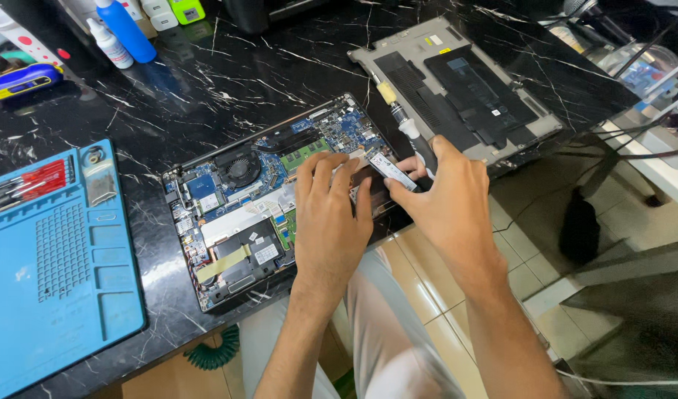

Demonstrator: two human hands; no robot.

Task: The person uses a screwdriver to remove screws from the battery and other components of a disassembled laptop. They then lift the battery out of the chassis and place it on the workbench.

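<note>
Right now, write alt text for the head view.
Two bare hands work inside an opened laptop on a black marble table: the left hand presses flat, the right hand holds a screwdriver beside a small white card.

Desk (228,81): black marble-look top with white veining. Opened laptop (239,207), internals and fan up, lies at centre, its front edge over the desk's near edge. Removed bottom cover (457,92), inner side up, at 2 o'clock from the laptop. Blue repair mat (58,273) at 9 o'clock, red-handled tools in its top tray. At 11 o'clock: blue bottle (128,31), small white bottle (110,46), blue-and-yellow device (18,80). Green object (187,10) near 12 o'clock.
</note>
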